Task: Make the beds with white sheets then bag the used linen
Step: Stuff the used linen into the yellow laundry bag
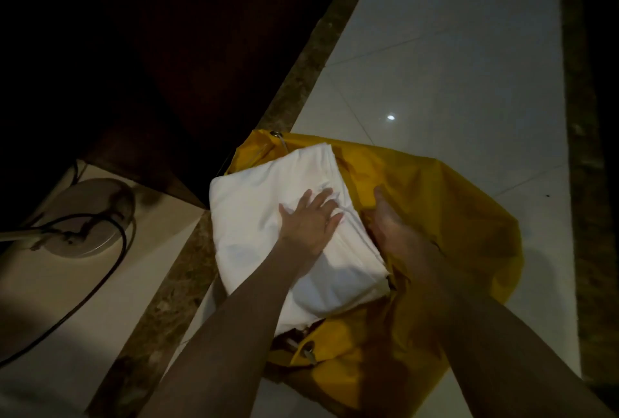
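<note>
A folded stack of white linen (294, 216) lies at the centre of the frame, half inside the mouth of a yellow bag (445, 213) that is spread on the pale tiled floor (452, 59). The left hand (310, 221) rests flat on top of the stack, fingers straight and slightly fanned, pointing toward the upper right; it grips nothing and only presses on the cloth. The right hand (395, 226) sits just to the right of the stack, at its layered edge, between the linen and the yellow fabric. It lies in deep shadow, its fingers reach down past the fold where the bag begins, and whether they are curled round the bag's rim or the sheets' edge cannot be told. The lower end of the linen disappears into the bag's opening at lower centre, where a metal eyelet (308, 348) shows on the yellow rim; another eyelet (276, 133) sits at the bag's top corner. A brown stone strip (301, 72) runs diagonally from the top centre to the lower left, passing under the bag. The upper left of the frame is almost black, and nothing there can be made out. At the left edge a round lamp base (90, 216) with a dark cable (100, 287) stands on a light surface, cut off by the frame. Both forearms enter from the bottom edge.
</note>
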`<act>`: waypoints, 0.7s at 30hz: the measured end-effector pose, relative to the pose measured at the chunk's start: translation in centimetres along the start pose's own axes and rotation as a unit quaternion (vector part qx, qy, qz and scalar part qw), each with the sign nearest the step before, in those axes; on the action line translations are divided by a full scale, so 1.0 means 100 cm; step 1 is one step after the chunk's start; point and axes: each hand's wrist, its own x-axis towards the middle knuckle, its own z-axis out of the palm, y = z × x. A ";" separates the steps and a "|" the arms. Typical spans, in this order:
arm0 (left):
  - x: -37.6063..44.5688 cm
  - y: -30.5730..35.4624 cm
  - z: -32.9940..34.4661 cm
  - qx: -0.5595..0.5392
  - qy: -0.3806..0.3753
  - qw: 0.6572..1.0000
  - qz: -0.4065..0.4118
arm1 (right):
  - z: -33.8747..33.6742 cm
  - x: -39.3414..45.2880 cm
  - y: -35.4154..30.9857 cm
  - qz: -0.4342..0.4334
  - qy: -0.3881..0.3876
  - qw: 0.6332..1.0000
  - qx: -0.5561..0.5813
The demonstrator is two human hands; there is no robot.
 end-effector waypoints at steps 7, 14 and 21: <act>-0.005 -0.011 0.003 -0.036 -0.019 0.999 0.001 | -0.017 -0.024 -0.007 -0.066 0.035 0.997 0.019; 0.000 -0.004 -0.011 -0.009 -0.072 0.997 -0.014 | -0.039 -0.038 -0.007 -0.100 0.008 0.993 0.056; 0.002 0.003 -0.027 -0.075 -0.139 0.987 -0.005 | -0.033 -0.042 -0.017 -0.183 0.070 0.968 -0.156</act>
